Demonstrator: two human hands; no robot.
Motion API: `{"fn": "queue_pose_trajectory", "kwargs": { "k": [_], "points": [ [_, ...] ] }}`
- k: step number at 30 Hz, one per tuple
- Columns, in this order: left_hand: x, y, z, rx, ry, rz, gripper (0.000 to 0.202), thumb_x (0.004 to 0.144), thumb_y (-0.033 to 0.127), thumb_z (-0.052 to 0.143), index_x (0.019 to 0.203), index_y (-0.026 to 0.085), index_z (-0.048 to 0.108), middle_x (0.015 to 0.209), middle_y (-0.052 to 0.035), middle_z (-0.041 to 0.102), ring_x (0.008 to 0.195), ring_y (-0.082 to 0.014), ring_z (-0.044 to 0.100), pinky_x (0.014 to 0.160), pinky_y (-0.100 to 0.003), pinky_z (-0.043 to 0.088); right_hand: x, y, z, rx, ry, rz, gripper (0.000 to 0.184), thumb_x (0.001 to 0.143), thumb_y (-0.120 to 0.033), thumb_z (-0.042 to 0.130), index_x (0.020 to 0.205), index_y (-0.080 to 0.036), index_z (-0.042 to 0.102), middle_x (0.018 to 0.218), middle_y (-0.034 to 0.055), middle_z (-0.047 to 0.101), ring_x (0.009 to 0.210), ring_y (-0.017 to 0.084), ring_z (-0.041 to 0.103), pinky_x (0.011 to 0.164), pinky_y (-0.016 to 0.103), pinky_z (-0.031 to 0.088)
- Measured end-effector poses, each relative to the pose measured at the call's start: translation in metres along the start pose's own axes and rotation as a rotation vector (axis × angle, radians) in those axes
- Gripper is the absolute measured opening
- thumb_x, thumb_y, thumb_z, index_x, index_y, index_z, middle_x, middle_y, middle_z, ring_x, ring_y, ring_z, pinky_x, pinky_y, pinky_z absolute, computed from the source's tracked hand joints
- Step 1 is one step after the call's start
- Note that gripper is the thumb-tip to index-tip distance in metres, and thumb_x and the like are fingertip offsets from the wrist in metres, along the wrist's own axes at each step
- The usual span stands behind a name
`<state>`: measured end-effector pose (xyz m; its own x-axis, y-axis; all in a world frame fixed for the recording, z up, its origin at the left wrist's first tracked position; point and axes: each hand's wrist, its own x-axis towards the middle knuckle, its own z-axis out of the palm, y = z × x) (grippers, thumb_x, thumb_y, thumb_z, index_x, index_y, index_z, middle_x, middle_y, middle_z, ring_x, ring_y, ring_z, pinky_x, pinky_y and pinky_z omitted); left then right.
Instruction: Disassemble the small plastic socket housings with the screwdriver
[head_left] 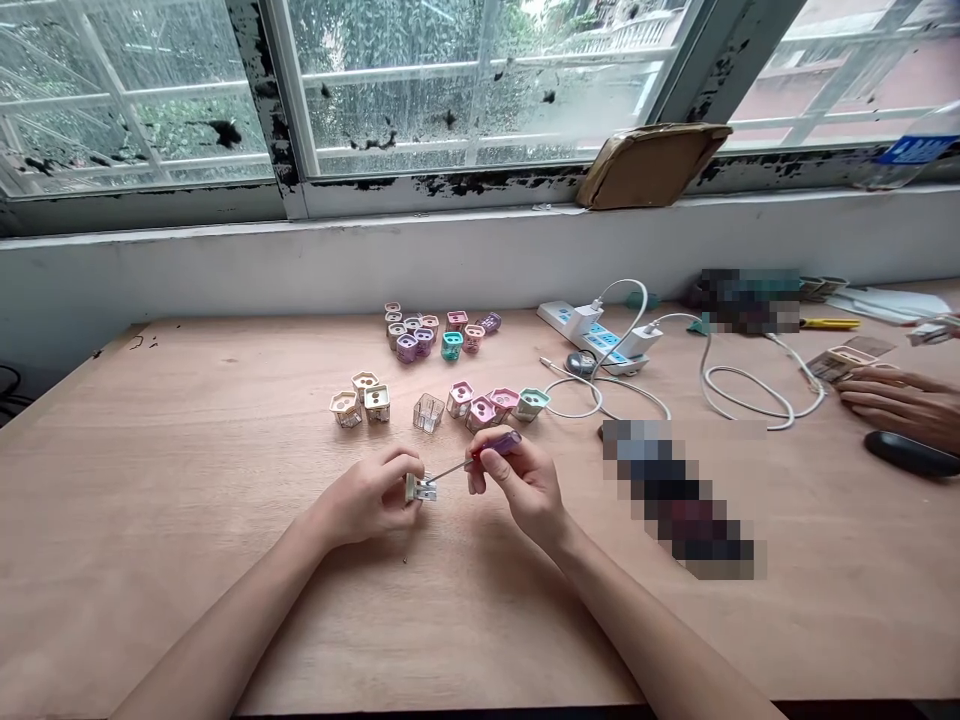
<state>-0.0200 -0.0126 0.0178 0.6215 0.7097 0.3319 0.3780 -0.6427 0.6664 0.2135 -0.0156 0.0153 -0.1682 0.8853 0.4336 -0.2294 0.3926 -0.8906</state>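
Note:
My left hand (367,497) pinches a small pale plug housing (420,488) with metal prongs. My right hand (521,485) is shut on a small screwdriver (495,447) with a purple and red handle, and its thin steel shaft reaches to the housing. Just ahead of my hands stand several pastel hexagonal plug casings (480,405) and a transparent casing (428,412). A further cluster of casings (420,335) sits farther back on the wooden table (225,620). A tiny dark speck (405,560) lies below my left hand.
A white power strip (592,338) with white chargers and tangled cables lies to the right. Another person's hand (896,403) rests at the far right by a black oval object (911,453). A pixelated blurred object (675,500) lies on the table.

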Motion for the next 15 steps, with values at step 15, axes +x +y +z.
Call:
{"fn": "queue_pose_trajectory", "kwargs": {
  "k": [15],
  "points": [
    [0.0001,-0.0035,-0.0022,-0.009,0.012,0.035,0.022,0.083,0.008,0.061,0.101,0.019,0.06,0.106,-0.006,0.06,0.09,-0.0152,0.061,0.075,-0.023,0.05,-0.0004,-0.0031,0.003,-0.041,0.027,-0.021,0.024,0.099,-0.042,0.063,0.095,-0.019,0.064,0.069,-0.0007,0.06,0.054,0.013,0.058,0.055,0.028,0.049]
  ]
}}
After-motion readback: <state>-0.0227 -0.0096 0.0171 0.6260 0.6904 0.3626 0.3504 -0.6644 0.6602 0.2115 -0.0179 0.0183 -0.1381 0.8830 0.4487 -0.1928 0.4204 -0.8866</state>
